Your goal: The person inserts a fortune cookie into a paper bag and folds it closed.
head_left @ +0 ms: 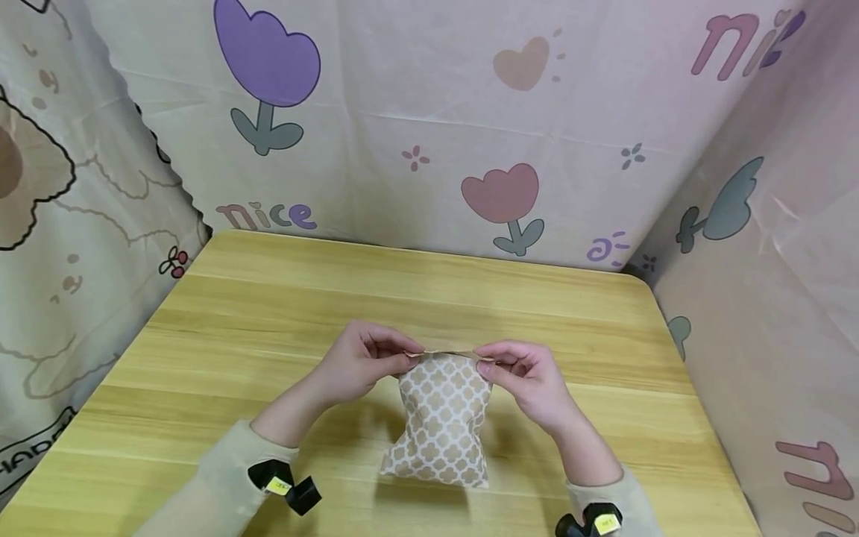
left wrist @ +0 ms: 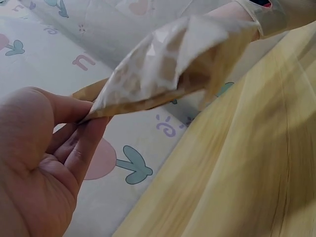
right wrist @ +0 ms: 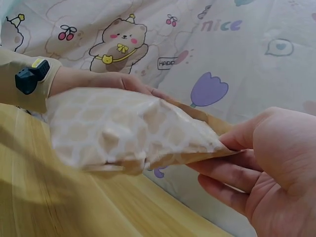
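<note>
We see a tan bag (head_left: 446, 425) with a white lattice print, held up over the table (head_left: 268, 298), roughly midway between its left and right edges and well apart from its far edge. The left hand (head_left: 362, 364) pinches one end of the bag's upper rim between thumb and fingers; the right hand (head_left: 526, 379) pinches the other end the same way, and the rim spans between them. Beyond the far edge we see a pale printed cloth (head_left: 389, 89).
</note>
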Available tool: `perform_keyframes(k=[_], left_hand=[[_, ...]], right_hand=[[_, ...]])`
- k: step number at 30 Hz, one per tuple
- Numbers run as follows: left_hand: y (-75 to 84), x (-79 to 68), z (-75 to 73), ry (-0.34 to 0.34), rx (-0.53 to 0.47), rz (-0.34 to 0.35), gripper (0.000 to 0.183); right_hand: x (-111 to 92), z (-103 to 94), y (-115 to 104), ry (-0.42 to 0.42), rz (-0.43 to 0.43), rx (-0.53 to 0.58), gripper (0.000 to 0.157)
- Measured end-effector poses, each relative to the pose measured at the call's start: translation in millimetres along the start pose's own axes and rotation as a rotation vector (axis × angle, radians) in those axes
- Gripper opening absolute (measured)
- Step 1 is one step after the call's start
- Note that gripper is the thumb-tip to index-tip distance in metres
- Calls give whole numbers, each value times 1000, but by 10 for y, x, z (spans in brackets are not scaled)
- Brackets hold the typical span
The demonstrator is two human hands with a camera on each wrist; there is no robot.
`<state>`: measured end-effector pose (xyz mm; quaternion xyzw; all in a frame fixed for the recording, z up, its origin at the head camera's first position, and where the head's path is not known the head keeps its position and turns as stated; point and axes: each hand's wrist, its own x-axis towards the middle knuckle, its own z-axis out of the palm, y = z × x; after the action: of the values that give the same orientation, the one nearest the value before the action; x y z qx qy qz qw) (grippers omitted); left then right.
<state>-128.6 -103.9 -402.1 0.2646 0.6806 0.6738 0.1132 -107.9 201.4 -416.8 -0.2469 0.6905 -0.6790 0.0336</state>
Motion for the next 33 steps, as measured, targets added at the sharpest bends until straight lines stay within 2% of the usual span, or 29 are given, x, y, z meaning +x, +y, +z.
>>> perform_keyframes(k=[8, 14, 19, 22, 25, 29, 33], left_hand=[[-14, -40, -34, -17, -83, -7, 16], [-20, -38, -44, -37, -64, 12, 17], [-30, -25, -41, -45, -64, 33, 19], [-23, -23, -23, -24, -41, 32, 20], [-22, -16, 8, 27, 20, 9, 21], [-26, -5, 49, 87, 83, -32, 21], [-10, -10, 65, 93, 85, -34, 19]], right_hand=[[-16, -8, 42, -4, -25, 70, 18], [-23, -15, 45, 9, -16, 84, 16], [-39, -22, 36, -17, -30, 109, 19], [-45, -18, 23, -29, -36, 137, 21], [-46, -6, 17, -15, -22, 139, 21], [-42, 26, 11, 34, 4, 64, 19], [-44, 35, 30, 53, -21, -11, 19]])
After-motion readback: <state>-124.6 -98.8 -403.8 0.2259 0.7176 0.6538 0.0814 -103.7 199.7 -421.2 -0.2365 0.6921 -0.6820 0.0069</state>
